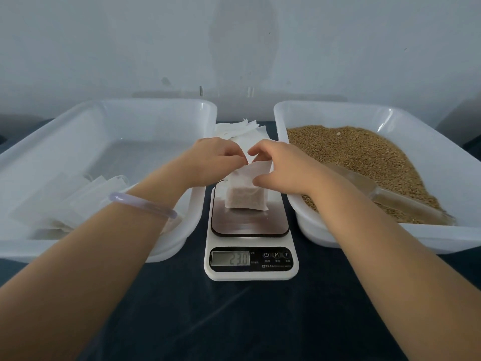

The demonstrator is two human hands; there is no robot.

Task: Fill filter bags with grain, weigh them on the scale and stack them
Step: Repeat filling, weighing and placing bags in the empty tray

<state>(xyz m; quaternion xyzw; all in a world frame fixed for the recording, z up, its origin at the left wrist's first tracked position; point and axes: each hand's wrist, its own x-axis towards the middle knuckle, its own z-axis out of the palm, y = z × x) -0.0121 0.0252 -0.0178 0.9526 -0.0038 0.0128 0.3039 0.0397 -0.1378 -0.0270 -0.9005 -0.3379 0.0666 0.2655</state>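
Note:
A white filter bag (246, 198) with grain in its lower half stands on the steel plate of a white kitchen scale (251, 261). The display reads about 23.0. My left hand (214, 156) and my right hand (277, 162) both pinch the bag's upper edge above the plate. Brown grain (364, 157) fills the white tub (426, 238) on the right, with a clear plastic scoop (390, 196) lying in it. Filled bags (65, 204) lie stacked in the white tub (78, 251) on the left.
A pile of empty white filter bags (239, 130) lies behind the scale, between the two tubs. The table top (234, 321) is dark. A pale wall stands close behind. A lilac bangle (143, 204) sits on my left wrist.

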